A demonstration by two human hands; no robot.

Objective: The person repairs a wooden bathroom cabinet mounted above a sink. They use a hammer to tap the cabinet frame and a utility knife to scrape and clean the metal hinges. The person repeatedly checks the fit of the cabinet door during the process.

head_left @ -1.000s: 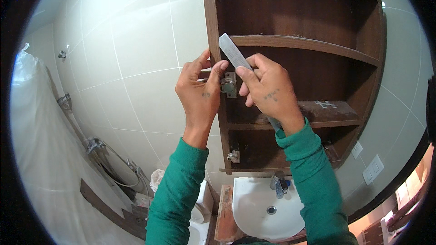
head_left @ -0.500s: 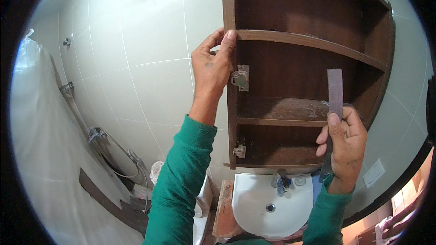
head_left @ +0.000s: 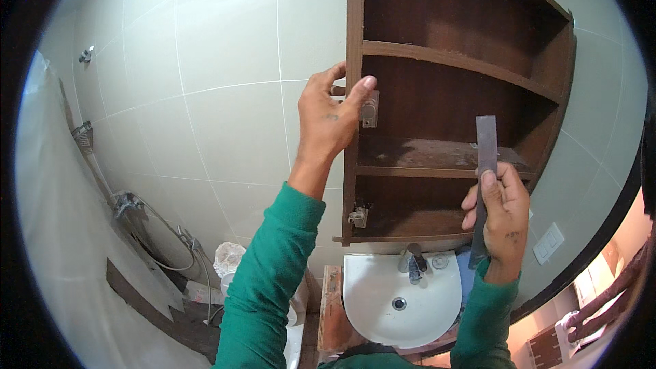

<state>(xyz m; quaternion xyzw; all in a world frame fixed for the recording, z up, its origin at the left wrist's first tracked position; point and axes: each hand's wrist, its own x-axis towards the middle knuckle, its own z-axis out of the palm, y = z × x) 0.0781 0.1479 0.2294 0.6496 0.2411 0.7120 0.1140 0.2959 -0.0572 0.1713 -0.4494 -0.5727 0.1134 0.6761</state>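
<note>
A brown wooden wall cabinet (head_left: pixel 354 34) with its shelves exposed stands in front of me. My left hand (head_left: pixel 331 113) is closed round its left side panel, thumb on the inner face and fingers outside, just above the middle metal hinge (head_left: pixel 370 111). In my right hand (head_left: pixel 506 201) is a long, flat grey strip (head_left: pixel 486 140), pinched between thumb and fingers and held upright before the lower shelf (head_left: pixel 437 171). Its lower end hangs along my wrist. What the strip is made of I cannot tell.
Below the cabinet is a white washbasin (head_left: pixel 372 321) with a tap (head_left: pixel 414 266). A hand shower hose (head_left: pixel 154 256) and translucent plastic sheeting (head_left: pixel 61 232) are at the left. A wall switch (head_left: pixel 549 243) sits at the right on the tiled wall.
My left hand has slid down the side panel from the upper shelf's level towards the middle hinge. The right hand, with the grey strip, is slightly lower against the cabinet. The view has shifted.
</note>
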